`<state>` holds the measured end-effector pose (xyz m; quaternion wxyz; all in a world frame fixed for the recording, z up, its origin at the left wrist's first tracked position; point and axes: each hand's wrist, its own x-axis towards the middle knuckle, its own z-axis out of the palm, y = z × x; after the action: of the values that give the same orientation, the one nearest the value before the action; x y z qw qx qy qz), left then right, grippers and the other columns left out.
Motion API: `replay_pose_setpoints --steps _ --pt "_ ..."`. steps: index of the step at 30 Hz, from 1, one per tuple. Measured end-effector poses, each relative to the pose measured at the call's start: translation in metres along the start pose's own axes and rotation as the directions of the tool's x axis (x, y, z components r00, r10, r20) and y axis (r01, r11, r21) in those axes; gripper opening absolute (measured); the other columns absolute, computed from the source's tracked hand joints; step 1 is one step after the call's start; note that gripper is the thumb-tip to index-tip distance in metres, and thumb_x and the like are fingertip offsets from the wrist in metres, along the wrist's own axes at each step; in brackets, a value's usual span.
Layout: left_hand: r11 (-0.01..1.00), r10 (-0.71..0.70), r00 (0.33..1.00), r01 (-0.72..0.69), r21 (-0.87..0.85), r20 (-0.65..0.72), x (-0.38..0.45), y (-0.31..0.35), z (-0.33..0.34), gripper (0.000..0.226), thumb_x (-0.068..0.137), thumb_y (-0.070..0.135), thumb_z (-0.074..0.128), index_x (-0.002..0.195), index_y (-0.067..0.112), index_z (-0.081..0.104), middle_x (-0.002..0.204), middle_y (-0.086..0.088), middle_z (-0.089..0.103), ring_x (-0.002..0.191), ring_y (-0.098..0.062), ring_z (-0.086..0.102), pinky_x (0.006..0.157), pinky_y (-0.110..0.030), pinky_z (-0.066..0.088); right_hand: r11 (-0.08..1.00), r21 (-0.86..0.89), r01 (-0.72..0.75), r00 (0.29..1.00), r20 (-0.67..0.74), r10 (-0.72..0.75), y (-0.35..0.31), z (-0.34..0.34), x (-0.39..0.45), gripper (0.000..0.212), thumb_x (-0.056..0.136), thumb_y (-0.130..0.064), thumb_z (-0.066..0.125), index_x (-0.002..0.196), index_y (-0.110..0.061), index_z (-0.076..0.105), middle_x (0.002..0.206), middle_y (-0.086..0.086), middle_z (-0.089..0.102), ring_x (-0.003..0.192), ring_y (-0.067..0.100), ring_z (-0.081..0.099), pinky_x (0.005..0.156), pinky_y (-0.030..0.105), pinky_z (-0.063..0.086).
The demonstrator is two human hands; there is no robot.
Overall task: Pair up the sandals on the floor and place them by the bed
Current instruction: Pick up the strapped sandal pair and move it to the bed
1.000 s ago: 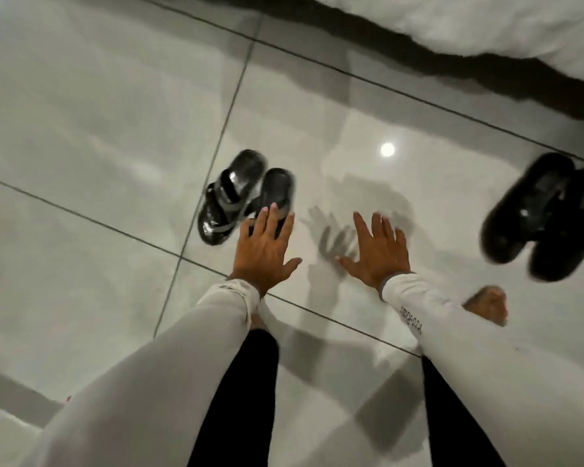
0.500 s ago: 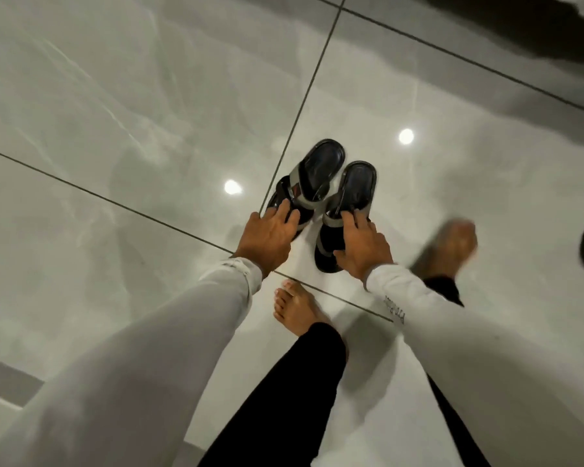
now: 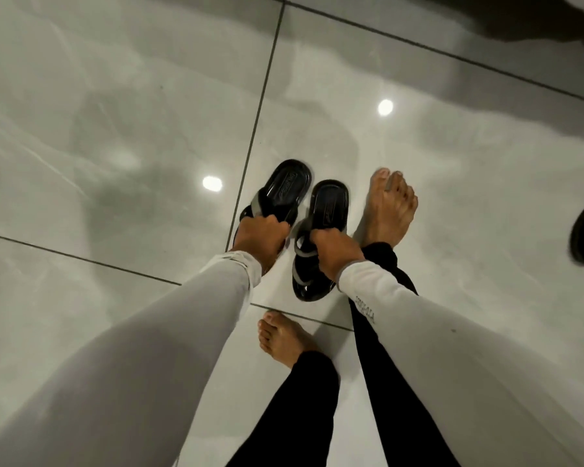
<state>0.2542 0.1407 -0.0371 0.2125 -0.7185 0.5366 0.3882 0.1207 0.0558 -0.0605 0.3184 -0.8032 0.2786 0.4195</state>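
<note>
Sandals: left sandal [image 3: 281,193] and right sandal [image 3: 321,230], side by side over the glossy tile floor [image 3: 115,129].
Hands: left hand [image 3: 262,237] and right hand [image 3: 334,252] each clenched around a grey strap.
Advice: carry both level, toes aligned, towards the bed.

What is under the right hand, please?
The right hand grips the grey straps of the right sandal. Its heel and toe show; the middle of the footbed is covered by the hand.
</note>
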Motion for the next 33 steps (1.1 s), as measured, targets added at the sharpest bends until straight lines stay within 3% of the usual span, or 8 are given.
replay_pose_setpoints --steps 8,11,14,16,19,24,30,33 --pt "0.998 0.024 0.994 -0.030 -0.052 -0.104 0.019 -0.008 -0.055 0.022 0.090 0.018 0.056 0.110 0.008 0.058 0.103 -0.011 0.066 0.089 -0.036 0.068 0.074 -0.042 0.057 0.990 0.138 0.031 0.975 -0.220 0.000 0.011 -0.045 0.000 0.021 0.087 -0.002 0.058 0.108 -0.009 0.058 0.102 0.014 0.065 0.089 0.039 0.067 0.073 0.048 0.057" --pt "1.000 -0.013 0.992 0.011 -0.015 -0.129 0.034 -0.011 -0.085 0.024 0.089 0.012 0.060 0.112 0.007 0.057 0.106 -0.011 0.065 0.090 -0.035 0.069 0.073 -0.041 0.055 0.984 0.175 -0.008 0.972 -0.229 0.048 0.021 -0.075 0.007 0.024 0.086 -0.005 0.062 0.109 -0.013 0.059 0.102 0.011 0.066 0.088 0.037 0.067 0.074 0.045 0.056" --pt "0.999 -0.024 0.992 0.021 -0.028 -0.123 0.047 -0.009 -0.114 0.027 0.089 0.012 0.061 0.115 0.006 0.056 0.110 -0.012 0.065 0.094 -0.037 0.069 0.078 -0.043 0.057 0.973 0.217 -0.077 0.967 -0.220 0.125 0.034 -0.101 0.016 0.028 0.088 -0.019 0.062 0.116 -0.018 0.059 0.113 0.008 0.066 0.104 0.036 0.064 0.087 0.040 0.050" --pt "0.998 -0.037 0.990 0.030 -0.055 -0.138 0.055 -0.006 -0.132 0.025 0.092 0.011 0.057 0.116 0.005 0.057 0.112 -0.014 0.065 0.097 -0.038 0.068 0.080 -0.044 0.057 0.973 0.227 -0.048 0.963 -0.250 0.106 0.040 -0.118 0.017 0.025 0.088 -0.009 0.063 0.112 -0.014 0.060 0.109 0.010 0.066 0.102 0.037 0.065 0.082 0.039 0.044" --pt "0.993 -0.066 0.987 0.050 -0.109 -0.148 0.067 0.001 -0.150 0.022 0.094 0.010 0.051 0.115 0.004 0.057 0.111 -0.015 0.065 0.097 -0.039 0.067 0.080 -0.045 0.056 0.976 0.219 -0.004 0.953 -0.293 0.070 0.046 -0.141 0.019 0.023 0.087 -0.003 0.061 0.109 -0.010 0.059 0.107 0.014 0.066 0.095 0.039 0.066 0.082 0.043 0.049" --pt "0.980 -0.118 0.980 0.090 -0.175 -0.159 0.091 0.012 -0.172 0.023 0.092 0.010 0.053 0.115 0.007 0.057 0.112 -0.015 0.064 0.098 -0.039 0.067 0.079 -0.044 0.053 0.957 0.291 -0.015 0.945 -0.308 0.109 0.064 -0.166 0.033 0.020 0.091 -0.012 0.053 0.111 -0.009 0.056 0.109 0.017 0.065 0.093 0.041 0.065 0.082 0.043 0.055" --pt "0.990 -0.020 0.983 -0.006 -0.143 -0.182 0.104 0.000 -0.180 0.024 0.094 0.011 0.051 0.117 0.006 0.056 0.111 -0.016 0.064 0.097 -0.039 0.068 0.080 -0.046 0.054 0.926 0.365 -0.094 0.943 -0.266 0.201 0.062 -0.176 0.044 0.030 0.087 -0.013 0.054 0.116 -0.013 0.056 0.109 0.015 0.065 0.090 0.039 0.067 0.078 0.040 0.055" --pt "0.992 0.019 0.984 -0.042 -0.122 -0.180 0.108 -0.013 -0.183 0.024 0.094 0.007 0.050 0.117 0.006 0.055 0.111 -0.015 0.064 0.097 -0.039 0.068 0.082 -0.046 0.056 0.907 0.402 -0.123 0.938 -0.250 0.238 0.055 -0.179 0.052 0.028 0.088 -0.017 0.051 0.115 -0.015 0.056 0.109 0.014 0.065 0.092 0.038 0.066 0.072 0.034 0.046"
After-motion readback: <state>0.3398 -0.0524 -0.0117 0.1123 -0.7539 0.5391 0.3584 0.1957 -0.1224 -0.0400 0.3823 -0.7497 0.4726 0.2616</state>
